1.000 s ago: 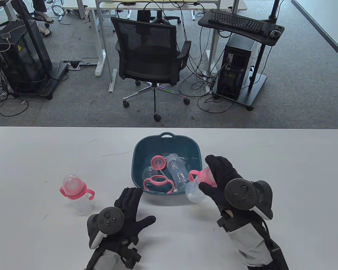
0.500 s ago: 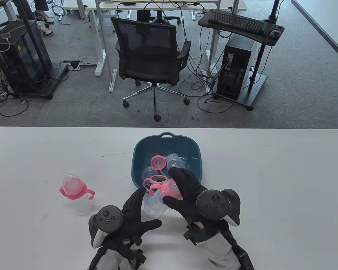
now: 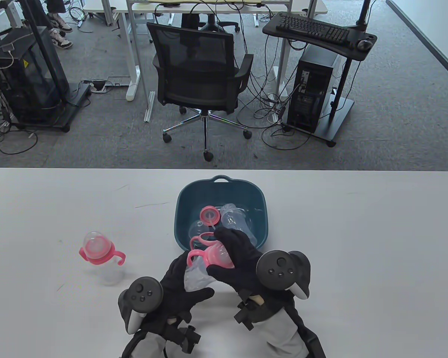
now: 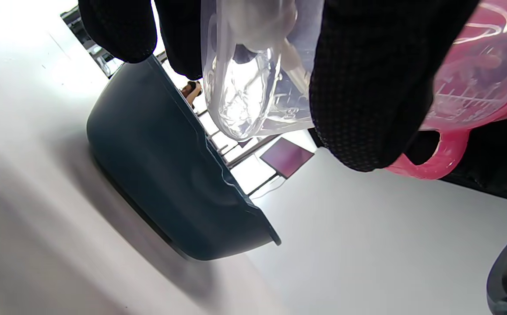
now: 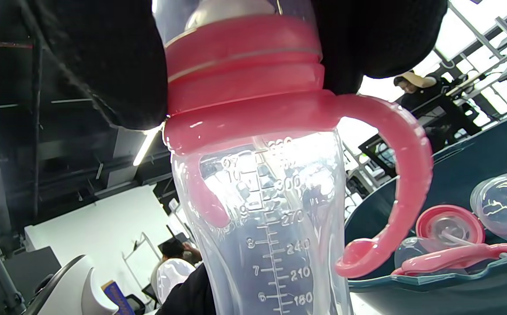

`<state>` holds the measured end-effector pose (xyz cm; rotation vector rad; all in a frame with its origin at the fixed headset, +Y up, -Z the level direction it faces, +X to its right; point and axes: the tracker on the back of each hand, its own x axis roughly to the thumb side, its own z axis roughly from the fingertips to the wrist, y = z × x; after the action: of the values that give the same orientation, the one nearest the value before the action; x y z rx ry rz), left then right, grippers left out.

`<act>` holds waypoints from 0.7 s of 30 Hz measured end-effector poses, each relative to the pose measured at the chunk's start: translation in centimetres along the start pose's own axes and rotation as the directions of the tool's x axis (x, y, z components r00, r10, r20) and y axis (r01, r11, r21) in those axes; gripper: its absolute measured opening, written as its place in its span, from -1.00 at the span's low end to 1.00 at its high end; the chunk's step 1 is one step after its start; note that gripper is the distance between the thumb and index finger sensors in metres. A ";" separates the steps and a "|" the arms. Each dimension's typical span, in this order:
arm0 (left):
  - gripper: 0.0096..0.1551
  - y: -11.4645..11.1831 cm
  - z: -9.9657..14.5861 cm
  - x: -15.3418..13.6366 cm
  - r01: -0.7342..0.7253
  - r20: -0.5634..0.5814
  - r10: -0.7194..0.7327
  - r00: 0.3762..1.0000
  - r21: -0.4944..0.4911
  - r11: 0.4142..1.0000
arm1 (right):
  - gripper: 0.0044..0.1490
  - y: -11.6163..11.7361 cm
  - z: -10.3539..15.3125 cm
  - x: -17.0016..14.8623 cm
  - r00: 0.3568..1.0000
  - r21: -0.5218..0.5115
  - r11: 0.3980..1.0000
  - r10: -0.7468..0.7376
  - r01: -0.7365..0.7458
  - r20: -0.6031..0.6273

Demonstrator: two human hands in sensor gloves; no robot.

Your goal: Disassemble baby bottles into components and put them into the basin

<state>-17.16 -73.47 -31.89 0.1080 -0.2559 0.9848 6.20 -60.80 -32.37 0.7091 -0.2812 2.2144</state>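
Both hands meet over the surface [image 3: 358, 223] just at the basin's [image 3: 183, 201] six o'clock edge, sharing one baby bottle [image 3: 201, 270] held tilted above the white top. The right hand [image 3: 239, 261] curls its fingers round the pink collar [image 3: 218, 255] and the nipple end, thumb on one side and fingers on the other, as the right wrist view shows plainly; the left hand [image 3: 181, 285] cups the clear body from beneath, fingers wrapped up its side in the left wrist view. The step in hand looks to be unscrewing the collar from the body. To do it well, I judge the left hand should clamp the body firmly, since the plastic is smooth and may spin in the glove, while the right twists the collar and keeps clear of the pink handles [image 5: 393, 175], which stick out and could catch a finger. Working close to the basin keeps the drop short once the parts come free. Inside the basin already lie a clear bottle [image 3: 237, 220], a pink ring [image 3: 209, 214] and a pink handle piece [image 3: 201, 238]. A second assembled bottle [image 3: 100, 257] stands upright well apart at nine o'clock, untouched.
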 end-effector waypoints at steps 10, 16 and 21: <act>0.10 0.5 0.2 0.0 0.072 -0.007 -0.072 0.997 -0.037 0.997 | 0.02 0.6 -0.1 -0.4 0.999 0.008 0.999 -0.046 0.046 0.025; 0.12 0.7 0.2 0.0 0.090 -0.011 -0.091 0.996 -0.033 0.995 | 0.01 1.0 -0.2 -0.7 0.997 0.007 0.998 -0.069 0.069 0.032; 0.12 1.0 0.4 0.0 0.093 -0.012 -0.093 0.996 -0.021 0.995 | 0.01 1.1 -0.3 -0.3 0.997 -0.018 0.998 -0.056 0.057 0.056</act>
<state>-18.03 -72.99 -31.54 0.0945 -0.2469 0.8900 5.46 -61.58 -32.71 0.7602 -0.3071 2.1384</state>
